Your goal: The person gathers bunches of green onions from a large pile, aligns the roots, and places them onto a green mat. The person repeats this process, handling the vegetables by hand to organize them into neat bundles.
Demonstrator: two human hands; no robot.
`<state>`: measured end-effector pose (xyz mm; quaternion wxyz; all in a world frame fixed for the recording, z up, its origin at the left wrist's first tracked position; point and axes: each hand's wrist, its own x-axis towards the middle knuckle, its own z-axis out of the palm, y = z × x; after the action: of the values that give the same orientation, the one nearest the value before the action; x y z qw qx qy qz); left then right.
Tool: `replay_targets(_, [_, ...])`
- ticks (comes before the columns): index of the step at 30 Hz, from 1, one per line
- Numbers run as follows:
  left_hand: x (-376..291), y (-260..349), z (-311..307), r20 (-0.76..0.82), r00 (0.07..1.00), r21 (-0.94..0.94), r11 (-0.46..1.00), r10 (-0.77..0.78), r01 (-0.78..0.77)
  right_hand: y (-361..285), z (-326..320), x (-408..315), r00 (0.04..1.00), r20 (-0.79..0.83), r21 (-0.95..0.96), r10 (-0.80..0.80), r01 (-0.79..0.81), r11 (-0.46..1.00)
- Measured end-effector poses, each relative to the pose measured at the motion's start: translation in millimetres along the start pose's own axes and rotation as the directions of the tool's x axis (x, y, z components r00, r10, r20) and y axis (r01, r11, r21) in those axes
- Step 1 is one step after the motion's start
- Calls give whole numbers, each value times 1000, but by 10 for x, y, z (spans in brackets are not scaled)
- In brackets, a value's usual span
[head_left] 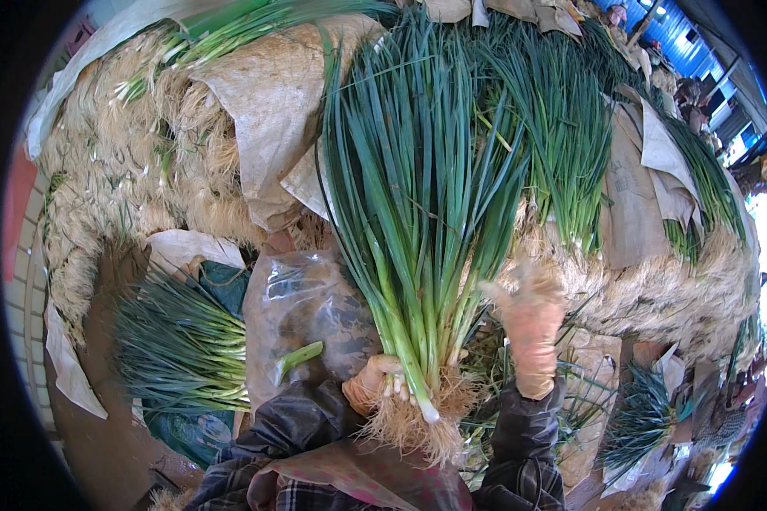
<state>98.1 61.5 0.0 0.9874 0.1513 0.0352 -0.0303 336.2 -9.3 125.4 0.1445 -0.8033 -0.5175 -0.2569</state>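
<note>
My left hand [372, 383], in an orange-pink glove, is closed around the white lower stems of a large bunch of green onions [415, 255], just above its tangled roots [431, 415]. The long green leaves point away from me. One thick stem with a white, rootless end lies across the front of the bunch. My right hand [529, 319], gloved too, is raised to the right of the bunch, blurred, with pale root-like strands at its fingers; whether it grips them I cannot tell. A short cut piece of green stem [299, 361] lies on clear plastic sheeting [313, 300] over my lap.
At the left lies another pile of green onions [185, 338]. Root-covered heaps [140, 153] rise beyond, partly under brown sacking [275, 96]. More bunches [565, 160] stand at the right. Trimmed leaves litter the ground beside cardboard [591, 396]. Another person [722, 415] is at the far right.
</note>
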Motion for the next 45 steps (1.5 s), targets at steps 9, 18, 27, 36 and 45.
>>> replay_targets(9, [-10, -156, -265, -25, 1000, -136, 991, 2, -5, -150, 454, 724, 935, -94, 198, -343, 355, 914])
replay_targets(18, [-72, -149, -128, -149, 987, 116, 992, 62, -45, 1480, -999, 389, 682, -452, 267, 575, -511, 817])
replay_targets(27, [-208, -146, 458, -247, 967, 254, 960, -56, 121, -38, -91, -1135, 539, 842, 539, 6, -842, -32])
replay_targets(36, [-438, 506, 873, -197, 945, 778, 628, 262, -12, -403, -207, -1045, 484, 735, 320, -475, -865, -387])
replay_targets(45, [378, 236, 610, -52, 968, 10, 970, 244, -244, -250, 20, -945, 388, 535, 102, -750, -911, -399])
